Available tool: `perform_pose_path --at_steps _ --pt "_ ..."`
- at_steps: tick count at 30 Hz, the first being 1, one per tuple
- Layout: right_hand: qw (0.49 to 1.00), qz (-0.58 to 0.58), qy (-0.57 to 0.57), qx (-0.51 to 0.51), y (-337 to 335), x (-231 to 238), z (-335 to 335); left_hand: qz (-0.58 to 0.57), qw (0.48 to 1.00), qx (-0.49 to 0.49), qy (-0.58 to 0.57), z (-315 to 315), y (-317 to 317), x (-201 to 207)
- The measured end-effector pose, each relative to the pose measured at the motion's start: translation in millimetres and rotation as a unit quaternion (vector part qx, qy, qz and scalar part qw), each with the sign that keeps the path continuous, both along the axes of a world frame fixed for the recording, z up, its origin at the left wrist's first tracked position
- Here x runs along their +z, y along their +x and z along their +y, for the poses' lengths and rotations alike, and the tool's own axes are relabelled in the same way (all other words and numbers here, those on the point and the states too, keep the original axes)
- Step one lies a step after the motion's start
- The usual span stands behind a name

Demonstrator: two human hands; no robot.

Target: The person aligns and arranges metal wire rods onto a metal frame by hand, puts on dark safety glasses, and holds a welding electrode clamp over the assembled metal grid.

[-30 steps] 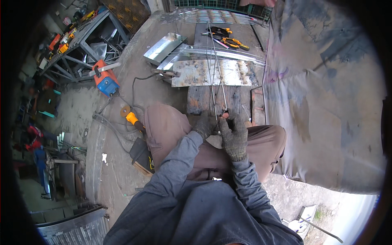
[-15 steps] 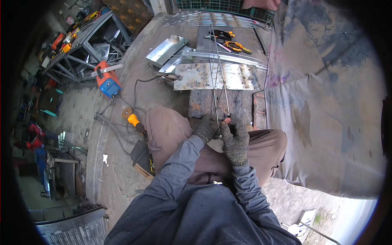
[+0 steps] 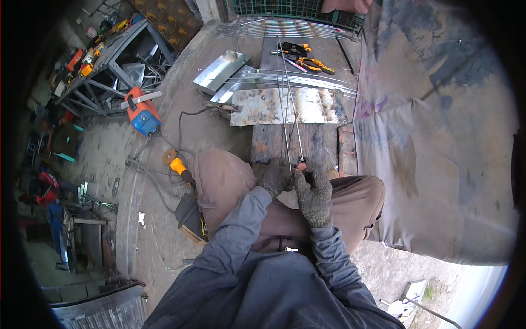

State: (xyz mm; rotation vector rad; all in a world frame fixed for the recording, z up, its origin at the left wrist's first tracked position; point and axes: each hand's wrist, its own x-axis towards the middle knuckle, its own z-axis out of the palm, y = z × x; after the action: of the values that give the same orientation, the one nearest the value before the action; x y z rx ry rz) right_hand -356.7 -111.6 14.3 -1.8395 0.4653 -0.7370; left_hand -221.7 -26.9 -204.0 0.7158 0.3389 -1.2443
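Both my hands are in worn grey knit gloves, held close together above my lap. Two thin metal rods (image 3: 296, 129) run away from them, meeting at a far tip in a long narrow V over the work surface. My left hand (image 3: 273, 177) has its fingers closed at the near end of the left rod. My right hand (image 3: 314, 198) is closed around the near end of the right rod, thumb and fingers pinched. A small reddish patch shows between the hands, perhaps a bare fingertip. The gloves partly hide the rod ends.
Ahead lies a scorched metal plate (image 3: 285, 107) on a dark wooden board (image 3: 274, 143), with a clamp (image 3: 222, 106) at its left. Beyond are thin strips (image 3: 307, 78), pliers (image 3: 318, 66) and a metal channel (image 3: 220, 71). An orange-blue machine (image 3: 143, 115) and an angle grinder (image 3: 178, 166) sit left.
My hands keep nearly the same grip, and the rods tilt only slightly. The whole view has shifted a little.
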Motion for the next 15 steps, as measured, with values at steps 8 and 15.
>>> perform_pose_path --at_steps 8,15 --pt "1.000 -0.012 -0.023 0.001 0 -2 1 -0.267 0.952 -0.013 0.151 -12 -4 91" --pt "1.000 0.014 0.012 -0.004 -3 0 -3 -0.414 0.882 -0.069 0.213 0 -14 130"
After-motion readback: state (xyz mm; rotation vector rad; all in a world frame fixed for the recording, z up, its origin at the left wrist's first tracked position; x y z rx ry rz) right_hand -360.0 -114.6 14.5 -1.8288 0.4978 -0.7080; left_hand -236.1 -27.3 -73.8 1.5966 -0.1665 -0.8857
